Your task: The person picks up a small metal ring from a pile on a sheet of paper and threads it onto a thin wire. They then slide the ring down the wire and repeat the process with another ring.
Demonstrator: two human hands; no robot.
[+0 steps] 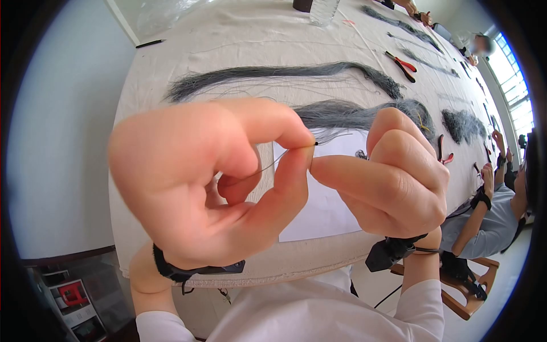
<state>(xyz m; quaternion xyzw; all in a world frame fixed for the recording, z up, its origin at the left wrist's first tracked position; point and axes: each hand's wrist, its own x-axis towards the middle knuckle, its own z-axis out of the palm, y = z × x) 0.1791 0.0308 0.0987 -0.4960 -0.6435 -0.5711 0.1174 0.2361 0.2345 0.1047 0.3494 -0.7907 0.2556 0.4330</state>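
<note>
My left hand (205, 182) is raised close to the camera, thumb and forefinger pinched on a thin strand of hair (268, 166) with a tiny dark tip at the pinch. My right hand (393, 176) meets it from the right, its forefinger tip touching the same pinch point, the other fingers curled. Beneath both hands lies a white sheet of paper (325, 214) on the cloth-covered table (245, 45). A grey hair bundle (347, 114) lies just beyond the hands.
A long dark hair bundle (273, 74) stretches across the table further back. Red-handled pliers (402, 64) and more hair tufts (462, 125) lie to the right. A seated person (490, 216) works at the table's right side. A clear bottle (323, 10) stands at the far edge.
</note>
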